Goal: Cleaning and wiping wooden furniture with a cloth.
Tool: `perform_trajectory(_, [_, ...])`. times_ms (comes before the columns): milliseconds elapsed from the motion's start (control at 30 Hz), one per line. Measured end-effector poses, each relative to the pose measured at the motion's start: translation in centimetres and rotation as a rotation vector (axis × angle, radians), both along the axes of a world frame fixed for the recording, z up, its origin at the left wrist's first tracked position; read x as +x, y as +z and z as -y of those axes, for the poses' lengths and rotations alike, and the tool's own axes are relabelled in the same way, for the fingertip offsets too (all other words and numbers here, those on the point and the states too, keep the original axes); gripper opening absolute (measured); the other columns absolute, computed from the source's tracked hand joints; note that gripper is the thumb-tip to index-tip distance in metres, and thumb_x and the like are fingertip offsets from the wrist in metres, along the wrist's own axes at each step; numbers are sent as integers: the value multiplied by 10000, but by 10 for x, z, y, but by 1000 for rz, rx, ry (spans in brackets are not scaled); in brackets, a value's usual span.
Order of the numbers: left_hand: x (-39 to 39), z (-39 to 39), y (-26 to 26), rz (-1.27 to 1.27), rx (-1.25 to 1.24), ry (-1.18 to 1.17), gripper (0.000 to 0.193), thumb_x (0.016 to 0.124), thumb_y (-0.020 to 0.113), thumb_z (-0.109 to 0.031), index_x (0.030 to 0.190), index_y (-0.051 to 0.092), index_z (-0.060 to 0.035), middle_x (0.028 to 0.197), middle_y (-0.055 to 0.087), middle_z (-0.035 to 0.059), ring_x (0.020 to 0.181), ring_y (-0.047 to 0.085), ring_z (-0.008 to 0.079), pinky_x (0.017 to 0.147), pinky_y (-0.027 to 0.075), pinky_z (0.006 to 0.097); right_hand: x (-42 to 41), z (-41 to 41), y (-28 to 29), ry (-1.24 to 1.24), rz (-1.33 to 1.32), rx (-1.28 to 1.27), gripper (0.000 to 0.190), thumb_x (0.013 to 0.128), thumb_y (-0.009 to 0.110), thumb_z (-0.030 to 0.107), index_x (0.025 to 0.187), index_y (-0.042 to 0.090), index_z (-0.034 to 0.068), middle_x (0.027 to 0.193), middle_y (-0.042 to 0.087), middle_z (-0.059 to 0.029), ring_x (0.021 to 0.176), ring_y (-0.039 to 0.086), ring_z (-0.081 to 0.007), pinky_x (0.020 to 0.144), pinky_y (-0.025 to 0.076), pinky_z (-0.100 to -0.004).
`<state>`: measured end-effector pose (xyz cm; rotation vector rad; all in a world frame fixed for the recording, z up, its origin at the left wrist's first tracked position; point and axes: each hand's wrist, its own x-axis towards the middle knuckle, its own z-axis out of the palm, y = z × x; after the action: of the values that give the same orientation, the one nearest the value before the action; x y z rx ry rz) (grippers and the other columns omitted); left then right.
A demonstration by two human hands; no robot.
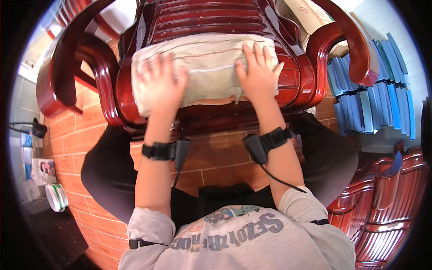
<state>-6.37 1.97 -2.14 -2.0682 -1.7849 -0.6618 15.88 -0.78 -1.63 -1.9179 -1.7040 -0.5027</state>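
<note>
A beige folded cloth item (209, 84), perhaps a garment, lies across the front of a glossy red-brown wooden armchair's slatted seat (206, 15). Thin brown lines run along it, and a white strip or cord crosses its middle. My left hand (160, 84), blurred, rests palm down over the cloth's left part with fingers spread. On the right end, my right hand (258, 72) presses flat, its fingers apart and thumb toward the middle. Neither hand grips the fabric. A small loose tab hangs at the front edge near my right wrist.
Curved armrests (364, 64) rise on both sides of the seat. Several blue folders (378, 108) stand stacked at right, below a cardboard box (303, 17). Another wooden seat (381, 209) is at lower right. A white tub (56, 197) sits on the tiled floor (81, 168) at left.
</note>
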Motion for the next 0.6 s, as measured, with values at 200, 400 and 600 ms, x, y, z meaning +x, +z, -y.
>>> perform_trajectory(200, [-33, -19, -1, -97, -105, 123, 538, 899, 409, -419, 1312, 439, -75, 1383, 408, 106, 1323, 268, 376, 1064, 115, 573, -63, -24, 4, 198, -127, 102, 421, 803, 550, 380, 1165, 595, 170, 1221, 547, -130, 1202, 440, -349, 1003, 191, -651])
perform_trajectory(400, [56, -30, -4, -168, -137, -12, 526, 891, 442, -385, 1318, 435, -78, 1369, 412, 120, 1280, 329, 384, 1044, 179, 579, -8, -15, 5, 312, -165, 74, 345, 796, 569, 270, 1103, 619, 122, 1208, 566, -95, 1183, 474, -289, 1040, 257, -525])
perform_trajectory(600, [122, 7, 19, -71, 5, -410, 524, 865, 489, -332, 1292, 440, -31, 1341, 437, 122, 1239, 378, 366, 1053, 206, 521, 103, 8, 5, 123, -153, 141, 337, 815, 566, 271, 1119, 603, 132, 1192, 573, -89, 1182, 472, -287, 1054, 253, -484])
